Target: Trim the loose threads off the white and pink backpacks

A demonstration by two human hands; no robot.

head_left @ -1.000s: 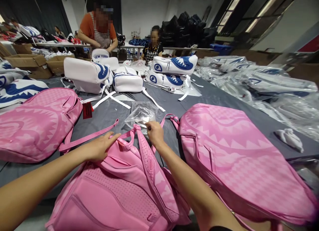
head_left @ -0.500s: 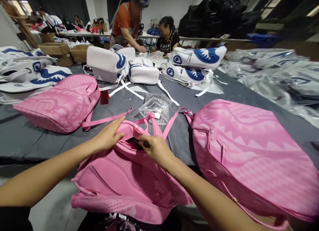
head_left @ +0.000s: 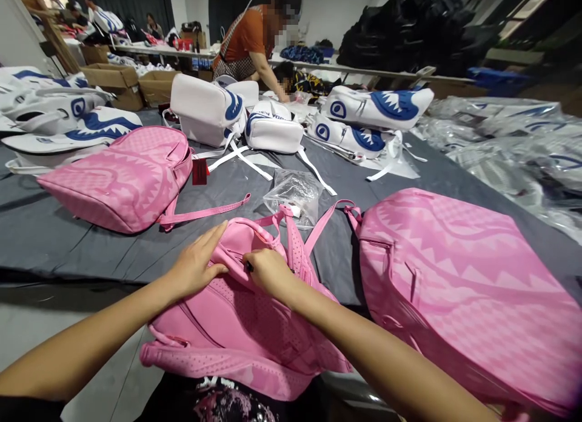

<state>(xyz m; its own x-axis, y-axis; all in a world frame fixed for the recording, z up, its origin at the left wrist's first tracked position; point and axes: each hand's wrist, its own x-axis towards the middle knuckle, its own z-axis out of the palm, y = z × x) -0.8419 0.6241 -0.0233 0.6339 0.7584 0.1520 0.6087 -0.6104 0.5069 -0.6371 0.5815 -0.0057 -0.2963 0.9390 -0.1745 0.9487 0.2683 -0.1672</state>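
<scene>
A pink backpack (head_left: 254, 325) leans against the table's near edge, its top opening facing up. My left hand (head_left: 195, 261) grips the left side of the opening's rim, thumb on the near side. My right hand (head_left: 268, 273) is closed at the opening, fingers curled round a small black object (head_left: 248, 266) that is mostly hidden. A second pink backpack (head_left: 122, 179) lies at the left with a red tag (head_left: 199, 171) beside it. A larger pink backpack (head_left: 464, 288) lies at the right. Behind the middle backpack rests a clear plastic bag (head_left: 295, 194).
White and blue backpacks (head_left: 200, 110) stand across the back of the dark table (head_left: 336, 258), with more piled at the left (head_left: 91, 131). Plastic-wrapped bags (head_left: 509, 143) cover the right side. A person in orange (head_left: 248, 37) bends over the far side.
My right hand has moved slightly left, and the dark object inside the opening is now mostly out of sight. The view has shifted; the person in orange and the one beside them bend lower.
</scene>
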